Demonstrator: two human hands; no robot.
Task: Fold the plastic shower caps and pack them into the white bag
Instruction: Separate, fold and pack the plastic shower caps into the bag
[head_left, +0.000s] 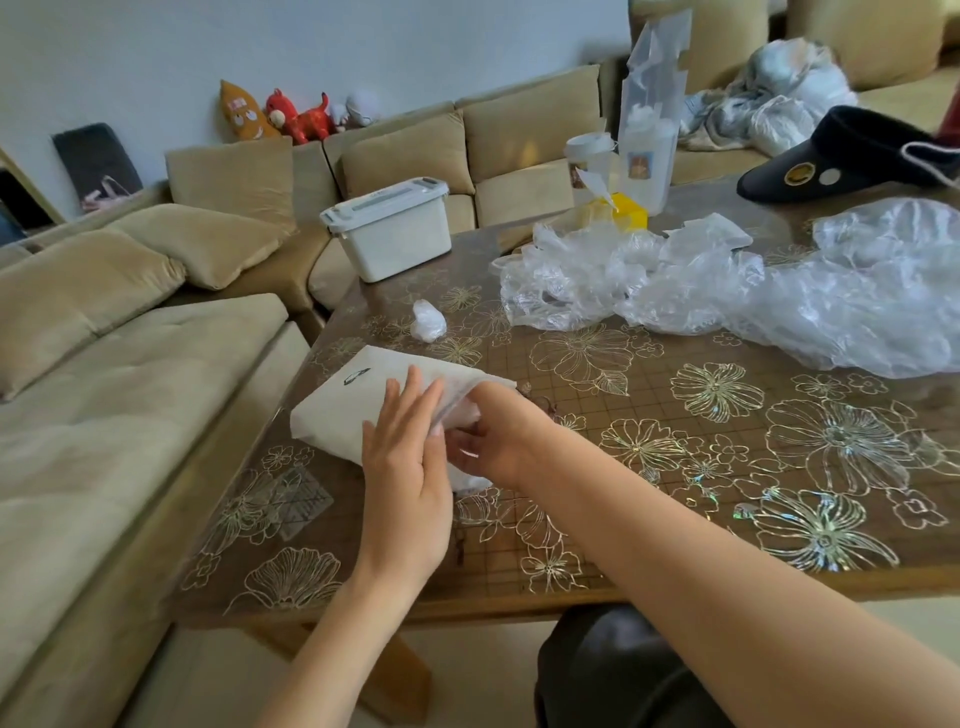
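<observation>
Lower centre: the left hand (405, 462) presses flat-fingered on the flat white bag (332, 410). The right hand (488, 441) sits in the bag's mouth, its grip hidden.

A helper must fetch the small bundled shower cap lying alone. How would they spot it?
Find the flower-patterned table, at its corner nearest the sofa. Between the white lidded box and the white bag lies the bundled cap. It is one tight little wad, set apart from the big loose pile of clear plastic.
</observation>
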